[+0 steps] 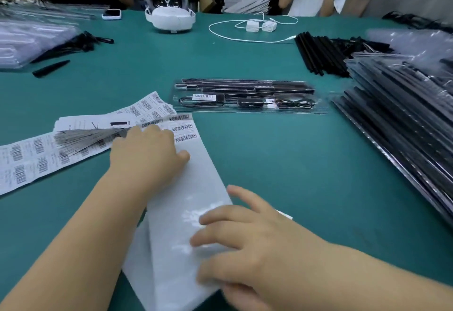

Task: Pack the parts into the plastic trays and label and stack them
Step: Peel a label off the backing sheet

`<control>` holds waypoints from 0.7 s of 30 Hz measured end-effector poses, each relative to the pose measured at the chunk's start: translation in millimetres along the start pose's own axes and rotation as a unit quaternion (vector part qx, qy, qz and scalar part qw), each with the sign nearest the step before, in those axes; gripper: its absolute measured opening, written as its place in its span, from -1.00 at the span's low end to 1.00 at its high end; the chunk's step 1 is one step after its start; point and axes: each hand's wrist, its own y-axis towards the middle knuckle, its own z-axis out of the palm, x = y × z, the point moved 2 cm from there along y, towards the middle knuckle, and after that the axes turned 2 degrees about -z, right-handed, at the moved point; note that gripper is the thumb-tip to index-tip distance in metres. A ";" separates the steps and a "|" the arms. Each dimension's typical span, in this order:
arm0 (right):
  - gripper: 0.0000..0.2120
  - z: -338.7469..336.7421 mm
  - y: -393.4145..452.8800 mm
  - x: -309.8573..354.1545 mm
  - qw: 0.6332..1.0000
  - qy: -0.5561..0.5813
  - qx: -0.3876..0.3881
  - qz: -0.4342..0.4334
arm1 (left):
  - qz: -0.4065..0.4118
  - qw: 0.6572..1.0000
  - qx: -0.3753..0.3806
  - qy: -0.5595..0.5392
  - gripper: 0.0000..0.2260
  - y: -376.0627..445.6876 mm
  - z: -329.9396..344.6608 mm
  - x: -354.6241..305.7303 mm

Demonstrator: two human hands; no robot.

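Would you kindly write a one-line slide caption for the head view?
Both hands, left and right, rest on a label backing sheet beside a labelled packed tray.

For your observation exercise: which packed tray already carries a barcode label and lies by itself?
The single tray mid-table, barcode label on its left end; the others sit stacked at right.

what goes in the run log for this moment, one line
left hand on label strip near its barcodes | right hand flat on strip's near end | packed tray already labelled | stack at right
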 end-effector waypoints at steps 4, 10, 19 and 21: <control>-0.73 -16.8 -17.0 -30.1 0.983 -0.058 0.133 0.111 | 0.080 0.995 -0.015 -0.048 -0.79 -1.1 -3.5 -5.8; -0.27 -24.2 -41.7 -95.1 0.927 -0.148 0.193 0.286 | 0.153 0.983 0.024 -0.095 -0.86 -7.6 -4.4 -11.4; -0.67 -5.4 -29.1 -177.4 0.888 -0.193 0.026 0.416 | 0.168 0.978 0.028 -0.120 -0.59 3.5 13.0 -10.4; -0.67 -4.2 -26.8 -180.8 0.880 -0.186 0.013 0.437 | 0.180 0.974 0.025 -0.138 -0.58 7.2 17.2 -11.9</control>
